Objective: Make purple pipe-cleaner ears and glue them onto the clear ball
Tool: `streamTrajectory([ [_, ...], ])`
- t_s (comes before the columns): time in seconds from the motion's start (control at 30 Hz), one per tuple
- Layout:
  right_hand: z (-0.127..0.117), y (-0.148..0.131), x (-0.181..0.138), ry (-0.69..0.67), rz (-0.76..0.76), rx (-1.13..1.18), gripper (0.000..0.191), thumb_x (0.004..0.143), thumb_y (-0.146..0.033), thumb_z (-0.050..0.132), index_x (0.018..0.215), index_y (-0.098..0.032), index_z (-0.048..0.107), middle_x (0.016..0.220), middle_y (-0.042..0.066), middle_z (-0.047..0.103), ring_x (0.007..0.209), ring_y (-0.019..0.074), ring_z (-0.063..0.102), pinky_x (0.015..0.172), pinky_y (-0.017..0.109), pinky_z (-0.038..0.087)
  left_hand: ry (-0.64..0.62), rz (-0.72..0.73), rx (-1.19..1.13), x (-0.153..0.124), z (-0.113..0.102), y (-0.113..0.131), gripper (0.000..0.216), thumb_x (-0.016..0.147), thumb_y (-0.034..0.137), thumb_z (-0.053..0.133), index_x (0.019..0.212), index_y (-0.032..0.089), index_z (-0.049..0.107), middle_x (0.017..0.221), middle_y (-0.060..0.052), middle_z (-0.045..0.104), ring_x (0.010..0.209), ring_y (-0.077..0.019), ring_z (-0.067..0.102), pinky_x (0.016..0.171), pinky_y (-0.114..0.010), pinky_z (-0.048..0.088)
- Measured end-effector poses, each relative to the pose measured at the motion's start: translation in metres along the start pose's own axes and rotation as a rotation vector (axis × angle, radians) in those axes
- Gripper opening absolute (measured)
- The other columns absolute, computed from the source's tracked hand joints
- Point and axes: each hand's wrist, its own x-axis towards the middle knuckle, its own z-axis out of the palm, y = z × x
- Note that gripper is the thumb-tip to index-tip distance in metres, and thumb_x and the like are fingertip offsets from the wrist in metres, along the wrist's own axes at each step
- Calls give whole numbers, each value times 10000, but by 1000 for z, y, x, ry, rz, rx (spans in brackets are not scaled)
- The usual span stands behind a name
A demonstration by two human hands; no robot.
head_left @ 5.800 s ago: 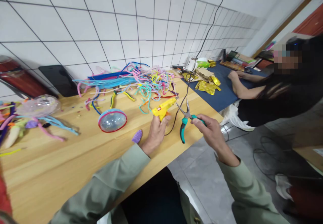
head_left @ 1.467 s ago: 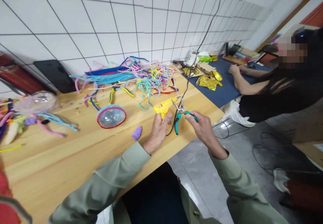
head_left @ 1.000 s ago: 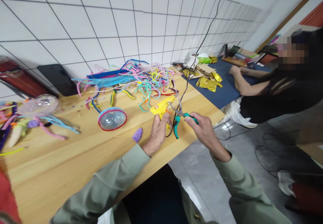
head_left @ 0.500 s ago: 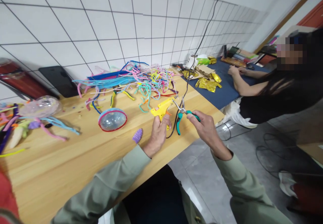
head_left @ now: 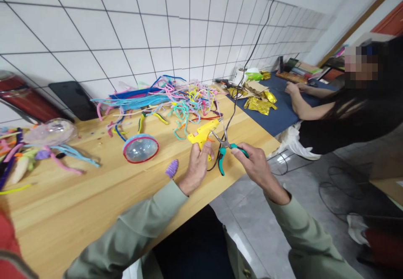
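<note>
My left hand [head_left: 197, 165] is wrapped round the grip of a yellow glue gun [head_left: 201, 133] held just above the wooden table [head_left: 103, 186]. Its black cord [head_left: 248, 56] runs up past the wall. My right hand [head_left: 253, 165] grips teal-handled needle-nose pliers [head_left: 223, 144], jaws open and close to the gun's nozzle end. A small purple fuzzy piece [head_left: 171, 168] lies on the table left of my left hand.
A heap of coloured pipe cleaners [head_left: 176, 98] lies at the back. A clear dome with red rim [head_left: 140, 148] sits mid-table. A black phone [head_left: 74, 98] leans on the tiled wall. Another person's arms [head_left: 307, 102] rest on a blue mat [head_left: 277, 107] with gold foil [head_left: 260, 102].
The pliers have shifted slightly left and down toward the glue gun's tip since half a second ago. My left hand has kept its hold on the gun.
</note>
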Motion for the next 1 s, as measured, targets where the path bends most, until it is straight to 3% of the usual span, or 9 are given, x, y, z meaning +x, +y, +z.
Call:
streamTrajectory([
  [0.2,-1,1,-2,76,32,-23,378,980,-511,602,730,-227,586,594,-51,442,565,127,430,564,283,313,25,6,-5,0,1,2,590,979,836,565,868,268,449,752,28,575,684,-158,547,697,-321,497],
  [0.4,-2,-5,-4,-14,9,-25,365,997,-507,595,757,-231,601,607,-41,496,567,135,459,571,283,343,-5,33,70,-2,-2,8,599,985,843,550,881,254,529,779,2,597,750,-178,589,765,-344,535],
  [1.0,-1,-4,-6,33,15,-44,373,995,-510,611,750,-230,603,596,-48,471,562,131,446,568,282,342,25,37,57,-1,0,6,617,955,875,559,882,264,512,778,3,576,723,-183,560,735,-348,505],
])
